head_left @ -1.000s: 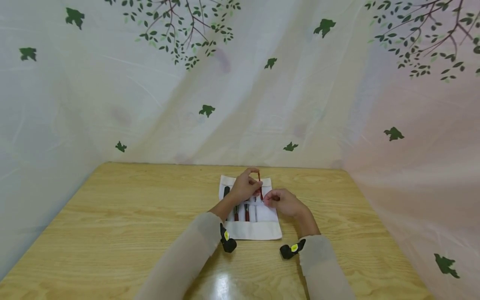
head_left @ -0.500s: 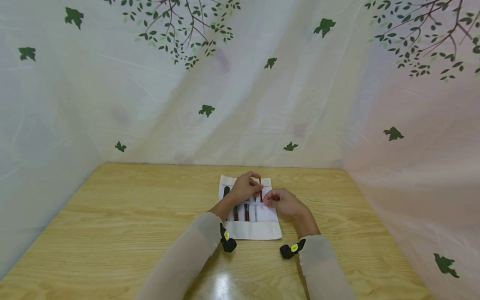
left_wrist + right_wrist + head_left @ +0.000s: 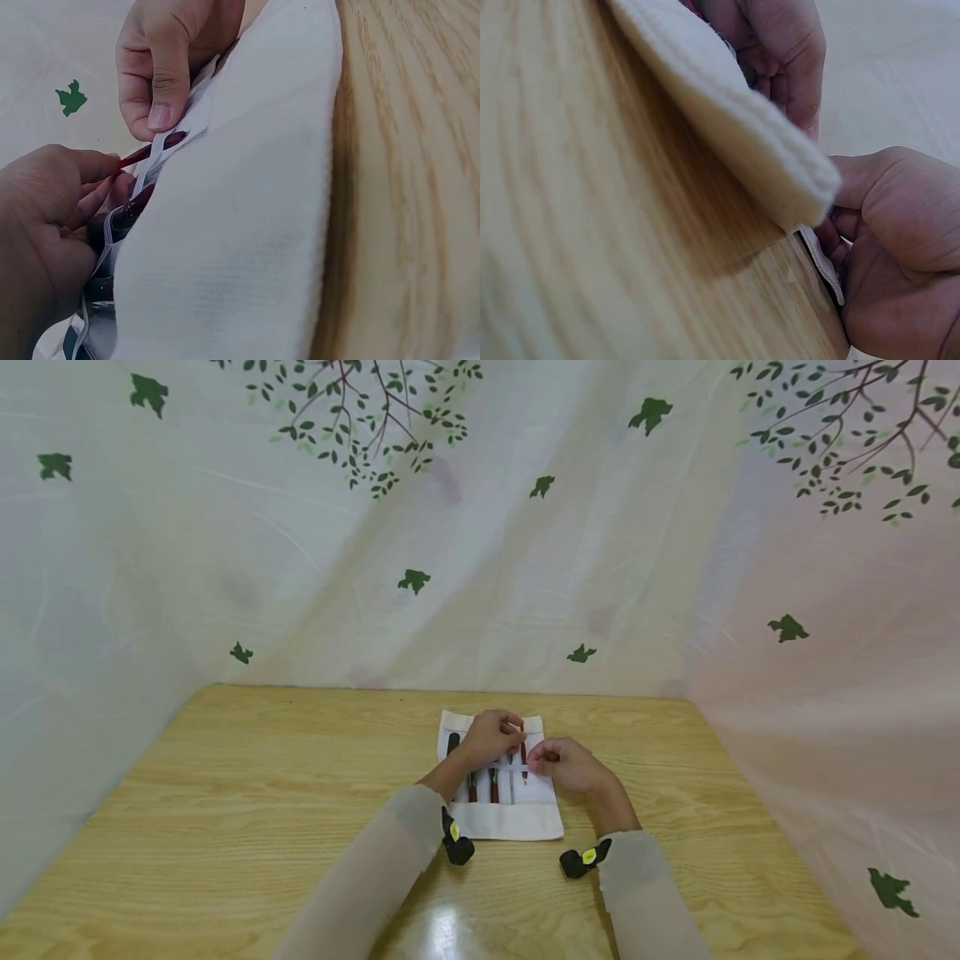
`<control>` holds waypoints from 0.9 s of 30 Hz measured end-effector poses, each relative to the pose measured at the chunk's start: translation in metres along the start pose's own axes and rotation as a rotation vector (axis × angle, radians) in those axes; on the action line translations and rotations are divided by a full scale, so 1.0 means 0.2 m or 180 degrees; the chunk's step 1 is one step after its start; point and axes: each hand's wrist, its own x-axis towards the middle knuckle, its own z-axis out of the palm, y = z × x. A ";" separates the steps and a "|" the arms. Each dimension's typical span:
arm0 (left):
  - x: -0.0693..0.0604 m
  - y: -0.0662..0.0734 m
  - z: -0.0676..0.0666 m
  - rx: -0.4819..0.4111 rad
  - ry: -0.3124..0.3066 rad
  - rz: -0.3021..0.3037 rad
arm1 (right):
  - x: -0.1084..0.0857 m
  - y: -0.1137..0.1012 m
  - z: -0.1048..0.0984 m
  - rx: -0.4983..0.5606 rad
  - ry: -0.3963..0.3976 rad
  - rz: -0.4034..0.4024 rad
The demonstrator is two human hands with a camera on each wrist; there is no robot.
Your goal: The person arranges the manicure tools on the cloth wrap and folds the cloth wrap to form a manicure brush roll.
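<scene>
A white cloth tool roll lies unfolded on the table. With thumb and fingertips my left hand pinches a slim dark-red, pen-like tool. In the left wrist view that tool passes under a white elastic band of the roll, its tip pointing away from the left hand. My right hand pinches the elastic band beside the tool, at the roll's right side. Its thumb lies close to the tool in the left wrist view. Right fingertips are partly hidden in the right wrist view.
Other tools sit in the roll, among them a black-handled one at the left and a red-handled one in the middle. The wooden table meets a pale leaf-printed curtain at the back.
The left hand has lowered slightly toward the roll, and the red tool has slid further down under the elastic band, its tip now showing below. The right hand has stayed in place.
</scene>
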 end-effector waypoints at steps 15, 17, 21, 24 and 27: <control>-0.03 0.01 -0.01 0.0160 -0.0059 -0.0009 | -0.02 -0.03 0.00 0.0011 -0.0042 -0.0090; -0.03 0.01 -0.01 0.0155 -0.0070 -0.0018 | -0.03 -0.03 0.00 0.0003 -0.0038 -0.0077; -0.03 0.00 -0.01 0.0148 -0.0075 -0.0008 | -0.03 -0.04 0.00 0.0004 -0.0025 0.0012; -0.03 0.01 -0.02 0.0188 -0.0089 0.0034 | -0.02 -0.01 0.00 0.0007 -0.0022 0.0024; -0.04 0.01 -0.02 0.0366 -0.0131 0.0093 | -0.02 -0.01 0.00 0.0039 -0.0025 -0.0019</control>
